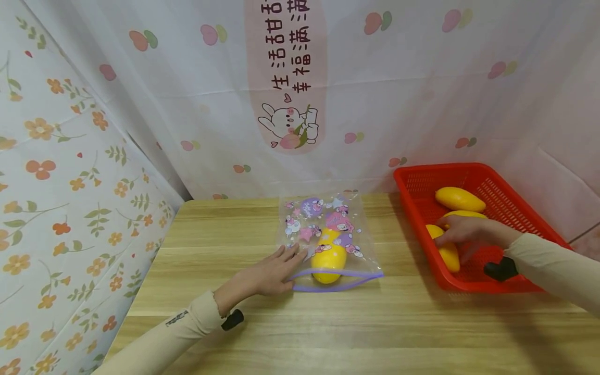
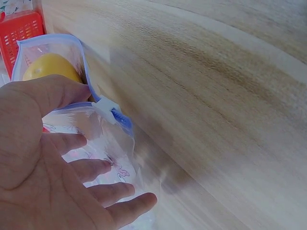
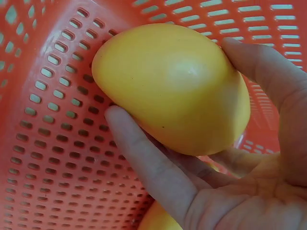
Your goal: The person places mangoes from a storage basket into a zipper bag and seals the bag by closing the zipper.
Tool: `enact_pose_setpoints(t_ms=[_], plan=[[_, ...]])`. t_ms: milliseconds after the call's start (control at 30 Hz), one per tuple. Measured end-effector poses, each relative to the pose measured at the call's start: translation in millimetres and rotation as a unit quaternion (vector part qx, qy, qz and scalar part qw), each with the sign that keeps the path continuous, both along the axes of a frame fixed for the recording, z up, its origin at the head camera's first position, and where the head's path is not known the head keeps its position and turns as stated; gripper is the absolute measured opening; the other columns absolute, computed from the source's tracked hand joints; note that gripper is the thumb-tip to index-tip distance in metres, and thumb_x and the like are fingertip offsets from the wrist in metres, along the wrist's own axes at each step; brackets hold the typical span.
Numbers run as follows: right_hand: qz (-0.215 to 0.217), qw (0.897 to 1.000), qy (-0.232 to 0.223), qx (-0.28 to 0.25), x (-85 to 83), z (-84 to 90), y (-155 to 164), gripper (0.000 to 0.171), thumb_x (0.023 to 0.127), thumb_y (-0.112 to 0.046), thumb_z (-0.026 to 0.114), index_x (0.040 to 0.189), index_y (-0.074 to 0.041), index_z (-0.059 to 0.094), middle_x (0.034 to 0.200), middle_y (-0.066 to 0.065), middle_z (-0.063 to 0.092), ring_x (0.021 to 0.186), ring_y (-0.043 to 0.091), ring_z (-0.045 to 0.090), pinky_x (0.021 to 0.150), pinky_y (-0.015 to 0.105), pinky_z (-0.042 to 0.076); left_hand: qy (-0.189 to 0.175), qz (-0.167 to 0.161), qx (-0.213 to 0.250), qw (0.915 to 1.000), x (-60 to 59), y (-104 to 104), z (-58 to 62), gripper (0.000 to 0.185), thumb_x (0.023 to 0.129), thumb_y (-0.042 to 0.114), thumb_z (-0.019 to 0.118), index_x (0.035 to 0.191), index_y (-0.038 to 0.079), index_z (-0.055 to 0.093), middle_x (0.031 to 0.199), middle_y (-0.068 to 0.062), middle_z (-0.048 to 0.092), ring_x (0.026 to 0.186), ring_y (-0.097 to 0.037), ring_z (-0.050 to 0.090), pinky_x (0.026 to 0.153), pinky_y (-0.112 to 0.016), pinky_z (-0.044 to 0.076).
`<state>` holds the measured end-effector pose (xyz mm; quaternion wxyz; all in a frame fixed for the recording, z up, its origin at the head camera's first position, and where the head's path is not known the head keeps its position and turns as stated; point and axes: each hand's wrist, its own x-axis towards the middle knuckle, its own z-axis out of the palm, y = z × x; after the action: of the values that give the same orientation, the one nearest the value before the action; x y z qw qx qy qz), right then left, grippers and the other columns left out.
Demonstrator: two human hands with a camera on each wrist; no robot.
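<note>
Over at three o'clock on the bench (image 1: 328, 333), the right hand (image 1: 473, 232) is down inside the red basket (image 1: 511, 195), its grip curled round a yellow mango (image 3: 172, 86), thumb one side, fingers under, likely to lift it clear. Two more mangoes lie just beside it. At centre, the left hand (image 1: 267, 273) lies flat, fingers relaxed, pinning the printed zip bag (image 1: 328, 229) by its open mouth; another mango (image 1: 328, 258) sits inside.
</note>
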<state>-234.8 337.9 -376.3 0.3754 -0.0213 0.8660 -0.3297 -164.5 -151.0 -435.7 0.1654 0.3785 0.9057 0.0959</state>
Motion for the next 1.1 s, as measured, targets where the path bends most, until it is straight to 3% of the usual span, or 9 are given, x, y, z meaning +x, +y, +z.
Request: enact_pose_setpoints(t_ms=[400, 700, 1100], plan=[[-0.001, 1.0, -0.002, 0.008, -4.4, -3.2, -1.3, 0.097, 0.09, -0.029, 0.077, 0.145, 0.021, 0.015, 0.121, 0.032, 0.037, 0.105, 0.043, 0.051, 0.074, 0.051, 0.061, -0.008, 0.012, -0.005, 0.9999, 0.8, -0.3, 0.9, 0.075, 0.102, 0.022, 0.061, 0.162, 0.004, 0.02, 0.165, -0.025, 0.014, 0.148, -0.047, 0.015, 0.119, -0.053, 0.016], [-0.002, 1.0, 0.004, 0.002, -3.6, -3.6, 0.4, 0.09, 0.091, -0.028, 0.077, 0.142, 0.021, 0.021, 0.118, 0.03, 0.04, 0.103, 0.041, 0.052, 0.073, 0.051, 0.061, -0.009, 0.018, -0.015, 0.9997, 0.9, 0.5, 2.3, 0.077, 0.102, 0.024, 0.062, 0.163, 0.008, 0.018, 0.166, -0.022, 0.012, 0.148, -0.047, 0.015, 0.119, -0.051, 0.016], [-0.008, 1.0, 0.0, -0.004, -1.3, -5.3, 2.6, 0.087, 0.089, -0.028, 0.079, 0.139, 0.018, 0.025, 0.117, 0.028, 0.041, 0.103, 0.041, 0.052, 0.075, 0.05, 0.061, -0.005, 0.002, -0.009, 0.9999, 0.7, 0.0, 3.8, 0.077, 0.101, 0.022, 0.063, 0.162, 0.003, 0.02, 0.164, -0.026, 0.014, 0.149, -0.045, 0.016, 0.119, -0.052, 0.015]])
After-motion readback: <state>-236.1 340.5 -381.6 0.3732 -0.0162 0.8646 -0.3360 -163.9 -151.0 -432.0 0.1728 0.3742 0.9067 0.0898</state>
